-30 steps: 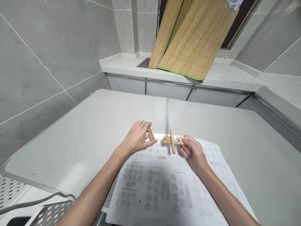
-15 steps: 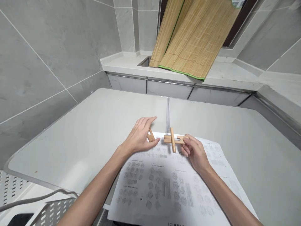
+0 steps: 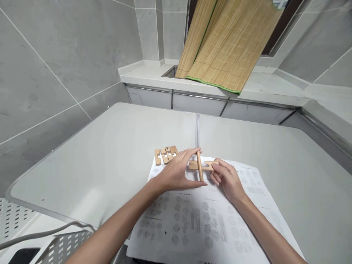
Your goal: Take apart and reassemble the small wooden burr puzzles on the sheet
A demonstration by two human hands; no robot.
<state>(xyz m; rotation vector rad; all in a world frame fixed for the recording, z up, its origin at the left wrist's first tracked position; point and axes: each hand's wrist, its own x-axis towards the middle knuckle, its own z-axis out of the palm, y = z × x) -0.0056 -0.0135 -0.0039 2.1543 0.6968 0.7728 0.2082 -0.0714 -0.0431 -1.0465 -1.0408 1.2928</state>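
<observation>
My right hand (image 3: 227,179) pinches the right end of a notched flat wooden puzzle piece (image 3: 194,165) above the printed sheet (image 3: 189,227). A narrow wooden puzzle piece (image 3: 200,167) crosses it near the middle, forming a cross shape. My left hand (image 3: 178,170) spans this crosspiece, with a fingertip at its upper end and the thumb at its lower end. Just beyond my left hand lie several more notched wooden puzzle pieces (image 3: 157,157) in a row, partly hidden by the hand; one bears a dark mark.
The sheet, covered in small diagrams, lies on a white folding table (image 3: 90,157) with a centre seam. Behind stands a counter (image 3: 148,75) with a sink and a hanging bamboo mat (image 3: 220,47). A cable (image 3: 52,231) and a dark phone-like object (image 3: 24,256) are at lower left.
My left hand has moved right, from the row of loose pieces to the crosspiece, uncovering that row. My right hand still holds the notched piece in nearly the same place.
</observation>
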